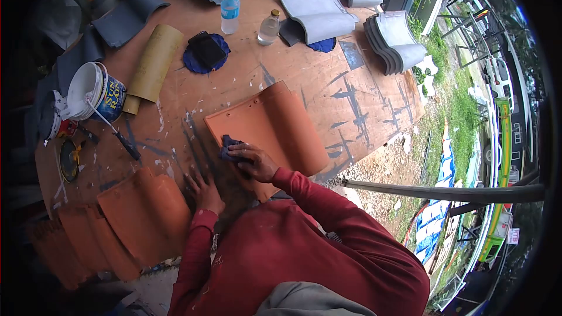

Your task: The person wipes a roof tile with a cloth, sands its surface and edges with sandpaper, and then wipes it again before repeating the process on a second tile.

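Observation:
An orange roof tile [257, 120] with a raised curved side lies on the wooden table in front of me. My right hand [254, 161] presses a dark cloth [229, 145] against the tile's left part, its fingers bent over the cloth. Resting on the tabletop to the left is my left hand [203, 192], fingers spread and nothing in them. Just left of that hand, several overlapping orange tiles [143, 213] lie along the table's near edge.
A paint bucket [111, 98] with a long-handled paint roller [129, 145] stands at the left, near a yellow-brown tile [155, 61]. A plastic bottle [230, 14], a glass bottle [268, 28], grey tiles [126, 16] and whitish tiles [319, 9] occupy the far side of the table [246, 64].

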A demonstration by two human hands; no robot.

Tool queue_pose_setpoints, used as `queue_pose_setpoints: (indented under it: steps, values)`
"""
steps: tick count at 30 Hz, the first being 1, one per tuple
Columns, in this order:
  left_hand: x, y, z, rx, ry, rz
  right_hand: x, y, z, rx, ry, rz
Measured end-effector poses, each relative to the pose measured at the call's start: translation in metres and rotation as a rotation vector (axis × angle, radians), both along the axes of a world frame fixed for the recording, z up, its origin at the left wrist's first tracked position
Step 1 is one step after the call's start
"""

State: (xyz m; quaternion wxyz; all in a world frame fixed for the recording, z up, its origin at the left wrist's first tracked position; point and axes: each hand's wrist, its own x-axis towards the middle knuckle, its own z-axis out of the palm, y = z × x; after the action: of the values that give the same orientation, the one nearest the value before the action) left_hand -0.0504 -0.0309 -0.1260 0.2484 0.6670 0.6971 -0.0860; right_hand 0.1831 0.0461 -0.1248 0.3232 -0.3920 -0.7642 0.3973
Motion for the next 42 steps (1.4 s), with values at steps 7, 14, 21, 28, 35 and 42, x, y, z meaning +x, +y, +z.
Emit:
queue_pose_setpoints:
  steps: [7,14,21,28,35,42]
  values:
    - [-0.005,-0.004,-0.008,0.005,0.051,-0.007,0.111,-0.097,0.004,-0.248,-0.345,0.289]
    - [-0.015,-0.006,-0.009,-0.016,0.037,-0.021,0.033,0.000,0.025,0.096,-0.167,-0.288]
    - [-0.011,-0.006,-0.010,-0.002,0.051,-0.002,0.005,-0.042,-0.040,0.291,-0.492,-0.259]
    - [0.002,0.004,-0.012,-0.061,0.122,-0.011,0.145,-0.115,0.038,-0.185,-0.582,0.086]
    - [0.017,0.013,-0.004,-0.154,0.194,-0.024,0.108,-0.077,0.049,0.500,-0.391,-0.895]
    - [-0.005,0.001,-0.006,-0.065,0.103,-0.042,0.109,-0.163,-0.018,-0.095,-0.449,-0.246]
